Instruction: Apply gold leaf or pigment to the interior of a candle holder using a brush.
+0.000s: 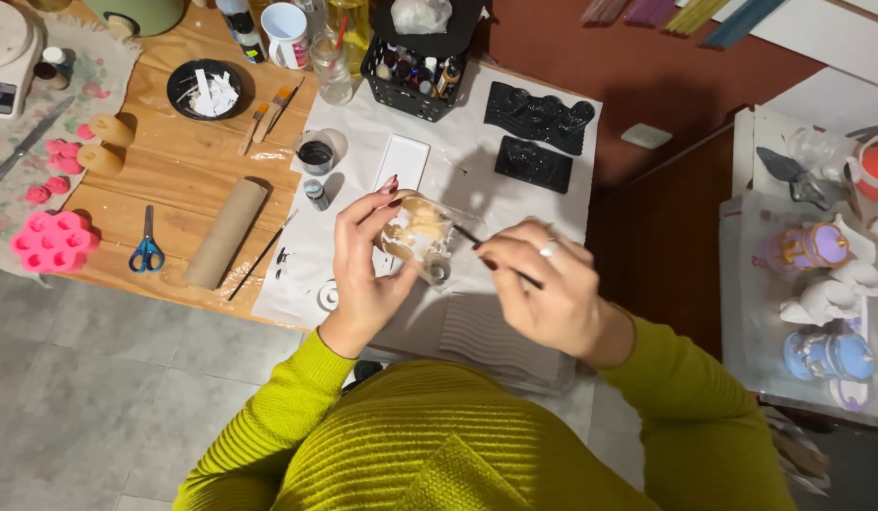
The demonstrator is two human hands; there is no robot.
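My left hand (368, 260) holds a small beige plaster figure (418, 231) wrapped in clear plastic, just above the white paper sheet (458, 166) on the wooden table. My right hand (543, 284) grips a thin dark paintbrush (467, 236), whose tip touches the figure's right side. A ring shows on a right-hand finger. Both sleeves are yellow-green knit.
Black moulds (538, 115) and a black basket of paint bottles (415, 76) sit at the back. A cardboard tube (225, 234), blue scissors (147, 248), pink moulds (51, 241), brushes (269, 114), and a small jar (316, 153) lie left. Painted figurines (817, 284) stand on the right.
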